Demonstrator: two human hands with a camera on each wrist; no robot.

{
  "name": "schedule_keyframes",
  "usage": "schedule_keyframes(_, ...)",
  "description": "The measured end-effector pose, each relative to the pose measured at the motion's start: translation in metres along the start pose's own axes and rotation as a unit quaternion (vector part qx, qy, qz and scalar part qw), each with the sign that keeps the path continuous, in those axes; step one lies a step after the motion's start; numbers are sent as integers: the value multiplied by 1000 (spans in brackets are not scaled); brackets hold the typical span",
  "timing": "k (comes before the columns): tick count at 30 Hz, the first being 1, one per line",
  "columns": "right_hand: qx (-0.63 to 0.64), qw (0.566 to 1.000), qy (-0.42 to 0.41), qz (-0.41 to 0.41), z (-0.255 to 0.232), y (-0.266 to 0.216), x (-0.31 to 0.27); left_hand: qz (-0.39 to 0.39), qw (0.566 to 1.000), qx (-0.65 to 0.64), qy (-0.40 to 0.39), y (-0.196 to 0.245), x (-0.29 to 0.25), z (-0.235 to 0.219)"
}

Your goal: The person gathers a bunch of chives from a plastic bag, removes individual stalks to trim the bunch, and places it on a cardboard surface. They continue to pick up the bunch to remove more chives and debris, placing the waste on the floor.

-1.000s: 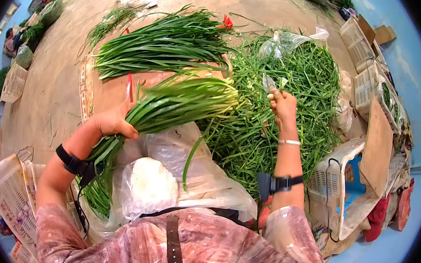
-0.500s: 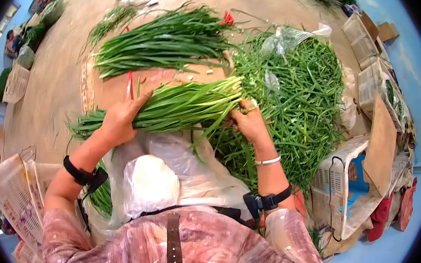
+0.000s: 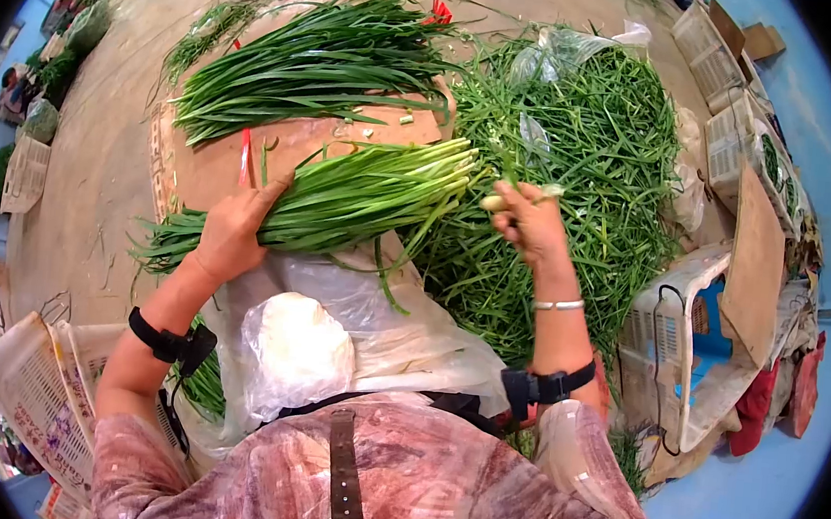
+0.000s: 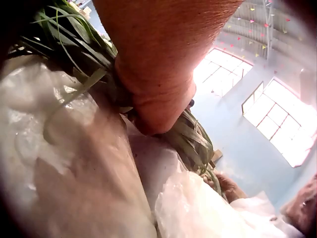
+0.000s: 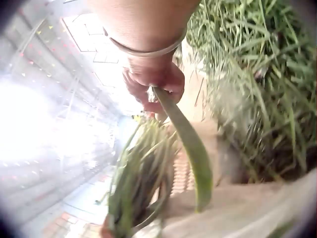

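A bunch of long flat-leaved chives (image 3: 372,196) lies across the front of the board, pale stem ends to the right. My left hand (image 3: 235,229) grips it near its leafy end, the hand's underside hidden from the head view. In the left wrist view, leaves (image 4: 190,141) stick out beyond that hand. Just right of the stem ends, my right hand (image 3: 532,225) is raised over a heap of loose leaves (image 3: 587,215). It pinches a long green leaf (image 5: 190,144), which hangs down in the right wrist view. A second, darker bunch (image 3: 314,68) lies farther back.
Under the bunches is a brown board (image 3: 348,132) with a red tie (image 3: 245,158). A clear plastic sheet (image 3: 400,327) and a white bundle (image 3: 299,348) cover the lap. Plastic crates (image 3: 667,380) stand at the right, another crate (image 3: 48,395) at the left.
My right hand came in to the stem ends, then drew back right, away from the bunch. My left hand moved slightly up and the bunch now lies flatter on the board.
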State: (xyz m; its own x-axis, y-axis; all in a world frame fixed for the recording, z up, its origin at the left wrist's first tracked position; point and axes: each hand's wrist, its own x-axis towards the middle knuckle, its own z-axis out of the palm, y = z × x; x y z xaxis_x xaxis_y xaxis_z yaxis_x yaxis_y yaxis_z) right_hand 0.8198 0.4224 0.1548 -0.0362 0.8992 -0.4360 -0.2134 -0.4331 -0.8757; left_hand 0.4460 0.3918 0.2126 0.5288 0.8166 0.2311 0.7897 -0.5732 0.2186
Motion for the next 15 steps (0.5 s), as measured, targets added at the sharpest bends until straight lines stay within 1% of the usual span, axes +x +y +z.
schedule_keyframes(1,-10,1000,-6,5,20,1,-7,9,1000,-1,11,1,1,1)
schedule_keyframes(2,-71,997,-22,13,43,-2,-15,18,1000,-2,24,1,2,1)
schedule_keyframes(4,-66,997,-33,-17,66,12,-9,19,999,4,26,2,2,3)
schedule_keyframes(5,-65,997,-34,-19,64,17,-3,16,999,11,30,0,2,3)
schedule_keyframes(7,93,991,-95,22,56,25,5,14,999,5,39,-2,0,2)
schedule_keyframes(9,14,997,-78,12,45,16,-2,17,999,-8,46,-2,-2,1)
schedule_keyframes(10,-26,997,-67,-2,33,17,0,-5,1000,1,21,-1,-4,-1)
schedule_keyframes(11,-94,992,-68,-57,16,25,8,-27,1000,11,-5,0,-5,-1)
schedule_keyframes(12,-72,991,-109,33,2,10,2,-27,1000,8,-6,1,-5,0)
schedule_keyframes(14,-39,994,-86,50,-5,4,-1,9,999,9,40,1,-3,1)
schedule_keyframes(15,-24,996,-66,56,0,5,-4,12,999,7,39,2,-2,3)
